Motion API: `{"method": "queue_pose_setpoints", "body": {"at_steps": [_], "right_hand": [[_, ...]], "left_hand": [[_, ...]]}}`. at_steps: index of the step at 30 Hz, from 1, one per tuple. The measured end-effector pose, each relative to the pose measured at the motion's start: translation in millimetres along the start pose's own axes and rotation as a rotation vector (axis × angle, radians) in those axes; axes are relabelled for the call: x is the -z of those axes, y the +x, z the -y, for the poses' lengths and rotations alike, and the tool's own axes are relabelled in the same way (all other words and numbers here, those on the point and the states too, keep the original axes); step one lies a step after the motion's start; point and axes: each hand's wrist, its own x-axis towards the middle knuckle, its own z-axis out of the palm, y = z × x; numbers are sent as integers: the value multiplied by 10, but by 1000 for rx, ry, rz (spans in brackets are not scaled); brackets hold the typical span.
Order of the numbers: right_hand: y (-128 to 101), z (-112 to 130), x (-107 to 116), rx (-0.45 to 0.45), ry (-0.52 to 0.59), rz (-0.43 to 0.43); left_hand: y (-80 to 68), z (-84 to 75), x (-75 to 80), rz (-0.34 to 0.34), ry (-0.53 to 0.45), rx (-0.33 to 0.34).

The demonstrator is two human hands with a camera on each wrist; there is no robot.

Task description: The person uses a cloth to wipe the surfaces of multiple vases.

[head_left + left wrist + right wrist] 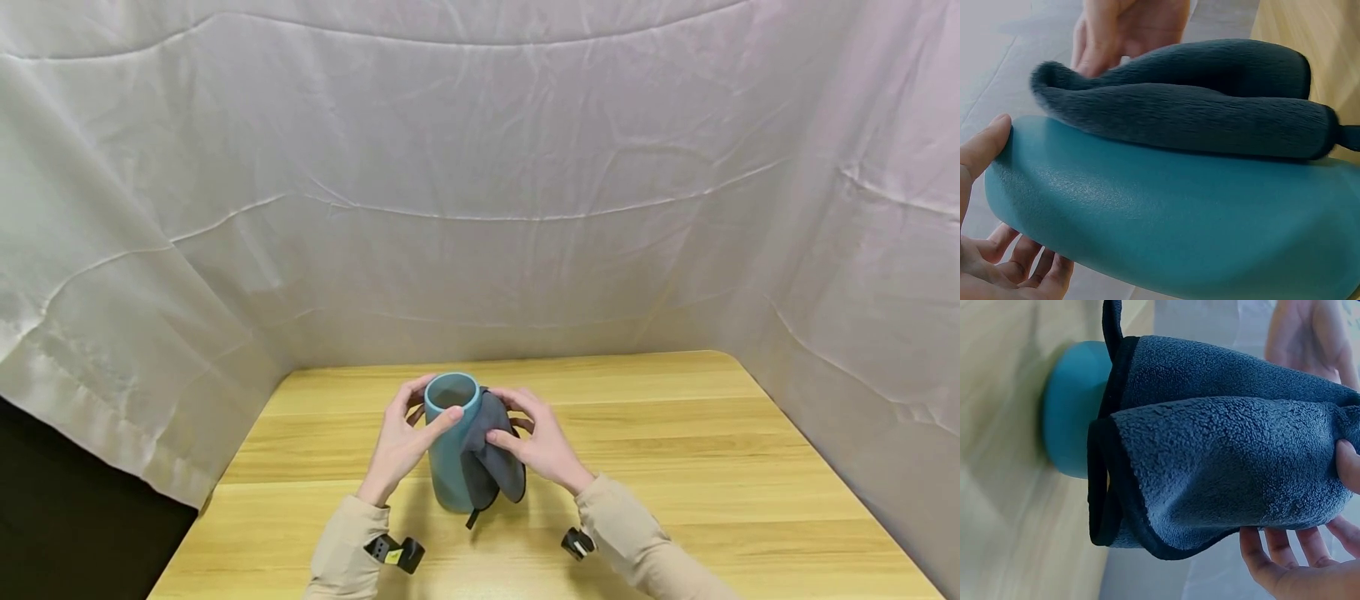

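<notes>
A teal vase-like container [447, 467] with a round open top stands upright on the table. My left hand [401, 433] grips it near the rim, thumb at the front and fingers round the far side. A dark grey cloth [495, 450] with black edging and a hanging loop lies folded against the container's right side. My right hand [542, 442] pinches the upper part of this cloth between thumb and fingers. In the right wrist view the fleecy cloth [1210, 462] hangs in folds and covers much of the container [1075, 409].
The light wooden table [675, 467] stretches out on both sides. Pale grey curtains [480, 183] enclose its back and sides. A black area [75, 517] shows beyond the table at lower left. Small black cameras [397, 552] sit at the wrists.
</notes>
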Motion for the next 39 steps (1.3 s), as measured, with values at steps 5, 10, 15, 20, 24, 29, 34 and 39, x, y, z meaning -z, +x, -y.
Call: {"method": "queue_pose_setpoints", "body": {"at_steps": [5, 10, 15, 20, 24, 29, 34, 39], "right_hand": [[-72, -79, -22, -51, -28, 15], [-86, -89, -33, -71, -31, 16], [-53, -44, -21, -58, -18, 12], [5, 46, -1, -19, -3, -5], [35, 102, 4, 9, 3, -21], [40, 109, -3, 24, 4, -29], [13, 87, -13, 24, 15, -26], [-41, 13, -28, -22, 2, -18]], "left_hand": [[-4, -10, 4, 0, -1, 5], [-9, -17, 6, 1, 2, 4], [-3, -5, 4, 0, 5, 0], [-4, -10, 2, -2, 3, 2], [-6, -7, 0, -2, 5, 0], [-5, -3, 0, -2, 7, -9], [-8, -9, 2, -3, 7, -11], [-11, -17, 1, -3, -1, 0]]}}
